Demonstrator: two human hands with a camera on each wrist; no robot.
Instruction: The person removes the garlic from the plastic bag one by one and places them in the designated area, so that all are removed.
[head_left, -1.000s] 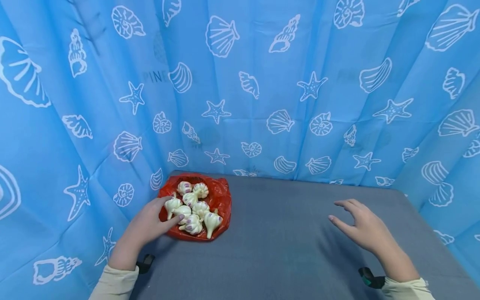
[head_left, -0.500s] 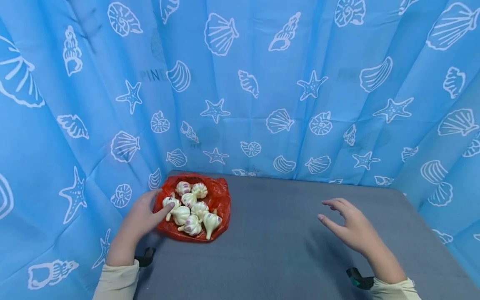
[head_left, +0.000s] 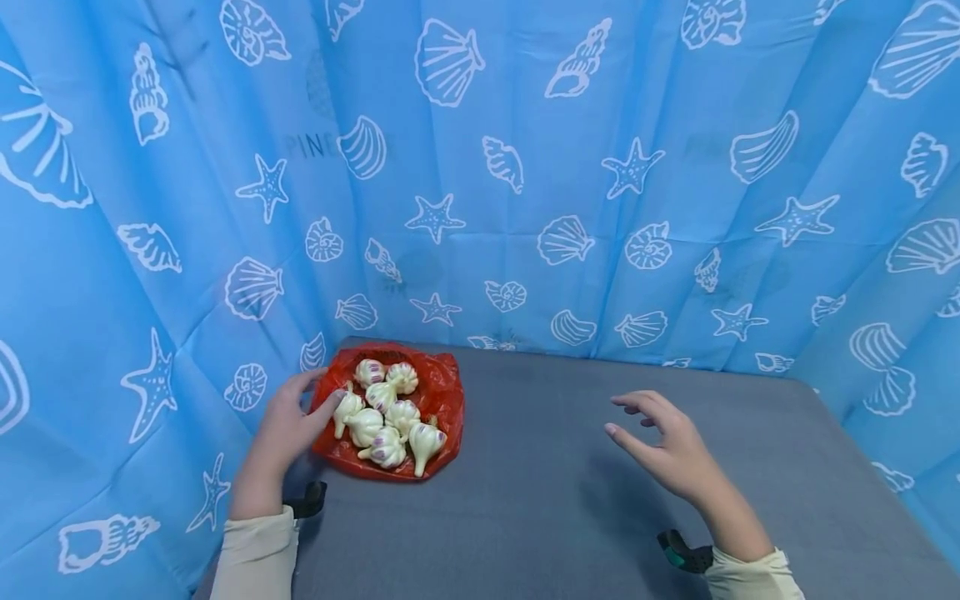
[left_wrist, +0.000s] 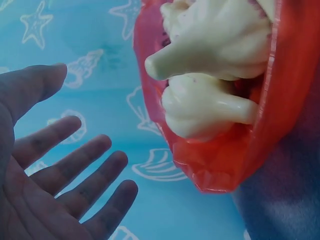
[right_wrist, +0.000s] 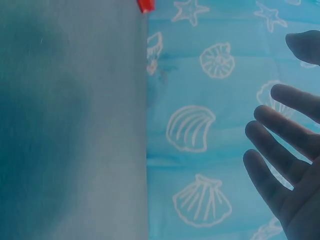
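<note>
A red plastic bag (head_left: 444,392) with its mouth spread wide lies at the table's far left, and several white garlic bulbs (head_left: 386,447) with purple streaks sit inside. My left hand (head_left: 288,425) is at the bag's left edge, thumb overlapping the rim in the head view. In the left wrist view its fingers (left_wrist: 75,170) are spread and relaxed, apart from the bag, with garlic bulbs (left_wrist: 200,107) showing inside. My right hand (head_left: 667,446) hovers over the table to the right of the bag, fingers loosely extended and holding nothing.
A grey cloth (head_left: 517,500) covers the table. Blue curtains (head_left: 480,167) printed with white shells and starfish hang behind and along both sides, close to the bag's left. Each wrist wears a dark camera mount (head_left: 684,552).
My right hand has moved left across the table toward the bag. My left hand has drawn back left from over the garlic to the bag's edge. The bag and bulbs stay put.
</note>
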